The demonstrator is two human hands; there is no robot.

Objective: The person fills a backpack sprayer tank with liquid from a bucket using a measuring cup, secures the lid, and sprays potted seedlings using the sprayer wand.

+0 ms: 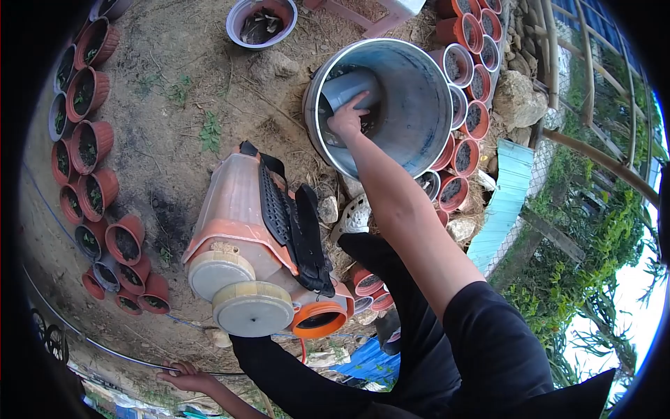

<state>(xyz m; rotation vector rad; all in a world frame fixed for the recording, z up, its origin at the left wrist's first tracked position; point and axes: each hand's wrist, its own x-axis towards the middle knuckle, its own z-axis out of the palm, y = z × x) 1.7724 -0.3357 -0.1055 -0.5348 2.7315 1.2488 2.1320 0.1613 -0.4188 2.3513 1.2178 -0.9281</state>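
My right hand (347, 120) reaches down into a large metal-looking bucket (412, 133). Its fingers are over the near edge of a grey cylindrical container (349, 85), tilted inside the bucket; part of the grip is hidden. At the lower left, my left hand (187, 378) is closed around a long thin metal spray wand (105, 347). Between my arms stands an orange and translucent backpack sprayer (227, 185) with black straps (307, 237). Its round white lid (252, 309) sits beside an orange-rimmed opening (319, 321).
Rows of potted seedlings (87, 146) line the left side, and more pots (464, 157) crowd the bucket's right. A purple basin (262, 24) and a pink stool (370, 17) are at the top. Rocks (518, 100) and a turquoise corrugated sheet (500, 202) lie at right.
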